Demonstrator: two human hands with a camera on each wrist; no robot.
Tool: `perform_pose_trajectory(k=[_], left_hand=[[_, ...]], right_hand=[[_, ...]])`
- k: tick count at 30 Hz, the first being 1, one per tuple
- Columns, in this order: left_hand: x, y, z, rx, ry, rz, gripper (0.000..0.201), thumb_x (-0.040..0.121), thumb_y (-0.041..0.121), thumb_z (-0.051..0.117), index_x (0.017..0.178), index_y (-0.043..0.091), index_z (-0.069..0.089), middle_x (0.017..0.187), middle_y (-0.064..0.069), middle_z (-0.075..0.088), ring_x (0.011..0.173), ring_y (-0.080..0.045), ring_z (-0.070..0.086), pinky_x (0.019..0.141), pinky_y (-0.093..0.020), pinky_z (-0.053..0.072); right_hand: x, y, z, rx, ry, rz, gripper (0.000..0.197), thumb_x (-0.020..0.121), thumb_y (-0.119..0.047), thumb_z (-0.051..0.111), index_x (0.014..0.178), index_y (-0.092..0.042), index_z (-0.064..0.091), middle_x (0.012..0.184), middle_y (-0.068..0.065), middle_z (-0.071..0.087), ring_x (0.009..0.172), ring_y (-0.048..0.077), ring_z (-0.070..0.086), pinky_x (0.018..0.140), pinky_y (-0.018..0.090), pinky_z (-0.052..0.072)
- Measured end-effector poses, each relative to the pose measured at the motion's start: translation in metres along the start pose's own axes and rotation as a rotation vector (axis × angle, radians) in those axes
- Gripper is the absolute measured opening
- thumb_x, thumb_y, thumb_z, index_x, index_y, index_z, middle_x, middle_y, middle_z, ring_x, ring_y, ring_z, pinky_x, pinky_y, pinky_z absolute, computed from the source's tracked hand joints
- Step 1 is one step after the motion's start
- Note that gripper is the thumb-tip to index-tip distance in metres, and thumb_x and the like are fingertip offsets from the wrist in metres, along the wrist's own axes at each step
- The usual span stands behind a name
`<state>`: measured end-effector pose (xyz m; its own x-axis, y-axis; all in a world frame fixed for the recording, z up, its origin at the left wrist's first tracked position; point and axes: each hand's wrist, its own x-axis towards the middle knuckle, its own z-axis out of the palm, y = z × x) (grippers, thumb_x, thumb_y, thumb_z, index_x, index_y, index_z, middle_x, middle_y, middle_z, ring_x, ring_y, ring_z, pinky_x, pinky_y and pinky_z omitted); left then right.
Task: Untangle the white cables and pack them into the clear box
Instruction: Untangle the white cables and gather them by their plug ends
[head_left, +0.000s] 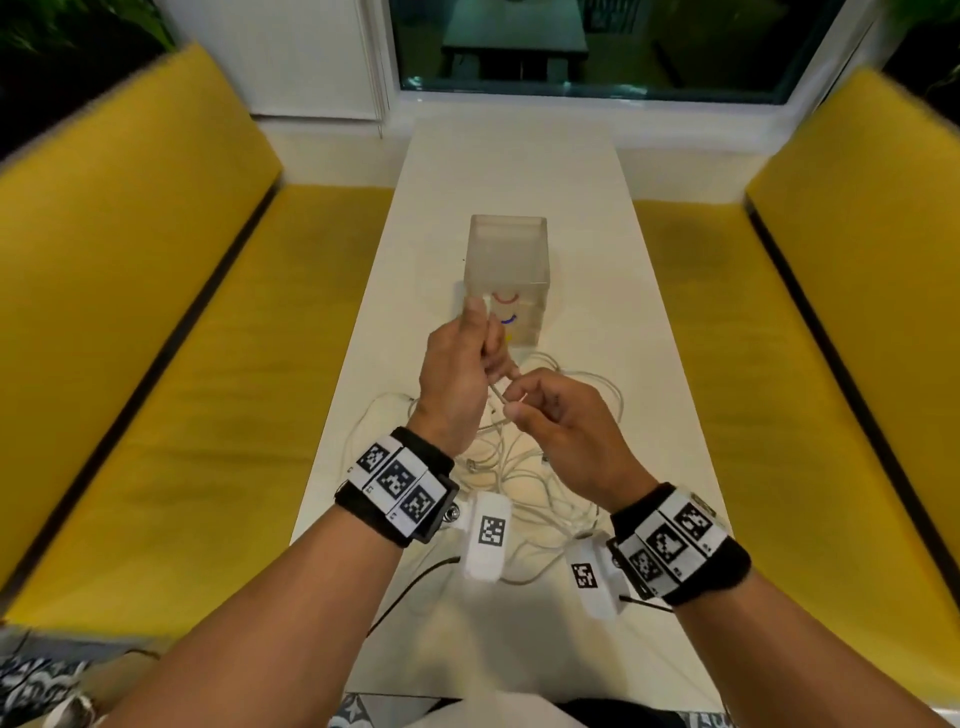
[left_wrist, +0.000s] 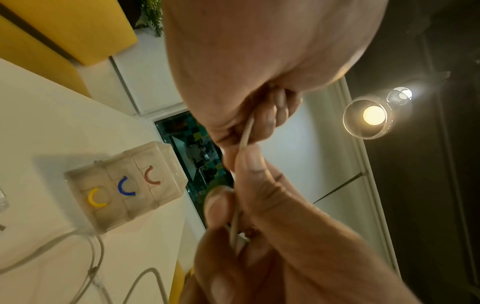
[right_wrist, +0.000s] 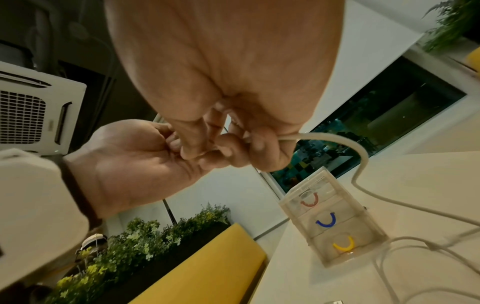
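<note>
A tangle of white cables (head_left: 524, 467) lies on the white table (head_left: 519, 171) under my raised hands. My left hand (head_left: 480, 343) grips one white cable (left_wrist: 246, 131) in curled fingers, thumb up. Just below it, my right hand (head_left: 519, 405) pinches the same cable (head_left: 497, 393) between thumb and fingers. In the right wrist view the cable (right_wrist: 337, 139) arcs out of my right hand (right_wrist: 233, 148) down to the table. The clear box (head_left: 509, 275), with red, blue and yellow arc handles on its front, stands upright just beyond the hands. No cable shows inside it.
Yellow cushioned benches (head_left: 156, 364) (head_left: 810, 364) run along both long sides of the narrow table. A dark window (head_left: 597, 47) closes the far end. A thin black lead (head_left: 415, 582) trails over the table's near part.
</note>
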<state>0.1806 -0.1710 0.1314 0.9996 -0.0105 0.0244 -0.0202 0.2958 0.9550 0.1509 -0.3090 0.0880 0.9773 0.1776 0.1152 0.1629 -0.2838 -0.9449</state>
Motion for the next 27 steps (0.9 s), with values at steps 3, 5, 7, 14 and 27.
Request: perform_pose_trajectory(k=[3, 5, 7, 14, 27], left_hand=[[0.006, 0.01, -0.003, -0.083, 0.058, 0.031, 0.053, 0.109, 0.042, 0.029, 0.062, 0.018, 0.029, 0.054, 0.005, 0.022, 0.047, -0.012, 0.018, 0.043, -0.023, 0.024], [0.012, 0.021, -0.009, -0.106, 0.081, 0.067, 0.052, 0.109, 0.042, 0.028, 0.062, 0.02, 0.028, 0.052, 0.007, 0.021, 0.045, -0.01, 0.017, 0.042, -0.02, 0.018], [0.019, 0.033, -0.019, -0.107, 0.127, 0.105, 0.051, 0.109, 0.044, 0.029, 0.062, 0.021, 0.03, 0.053, 0.007, 0.022, 0.045, -0.01, 0.017, 0.042, -0.02, 0.017], [0.043, 0.098, -0.071, -0.176, 0.31, 0.257, 0.051, 0.108, 0.045, 0.028, 0.063, 0.024, 0.035, 0.054, 0.006, 0.023, 0.047, -0.013, 0.019, 0.043, -0.025, 0.019], [0.018, -0.026, -0.025, 0.762, -0.242, -0.02, 0.048, 0.088, 0.059, 0.064, 0.077, 0.018, 0.043, 0.07, 0.007, 0.041, 0.058, -0.007, 0.036, 0.057, -0.024, 0.034]], right_hand=[[0.008, 0.008, 0.001, -0.059, -0.037, 0.026, 0.022, 0.096, -0.029, 0.064, 0.077, -0.019, 0.065, 0.056, -0.012, 0.053, 0.053, 0.005, 0.045, 0.053, 0.027, 0.039], [0.012, 0.017, 0.001, -0.118, -0.04, 0.076, 0.033, 0.097, -0.038, 0.061, 0.073, -0.016, 0.066, 0.053, -0.016, 0.053, 0.051, 0.003, 0.048, 0.054, 0.029, 0.044], [0.012, 0.031, -0.001, -0.163, -0.043, 0.134, 0.045, 0.095, -0.05, 0.06, 0.068, -0.015, 0.065, 0.054, -0.012, 0.057, 0.052, 0.002, 0.051, 0.059, 0.037, 0.051], [0.001, 0.08, -0.027, -0.358, -0.025, 0.259, 0.06, 0.094, -0.062, 0.052, 0.056, -0.021, 0.033, 0.05, -0.01, 0.037, 0.051, 0.013, 0.034, 0.056, 0.032, 0.03], [0.026, 0.003, -0.005, -0.34, -0.089, 0.072, 0.029, 0.102, -0.021, 0.041, 0.077, -0.02, 0.056, 0.074, -0.003, 0.062, 0.068, 0.011, 0.057, 0.064, 0.028, 0.045]])
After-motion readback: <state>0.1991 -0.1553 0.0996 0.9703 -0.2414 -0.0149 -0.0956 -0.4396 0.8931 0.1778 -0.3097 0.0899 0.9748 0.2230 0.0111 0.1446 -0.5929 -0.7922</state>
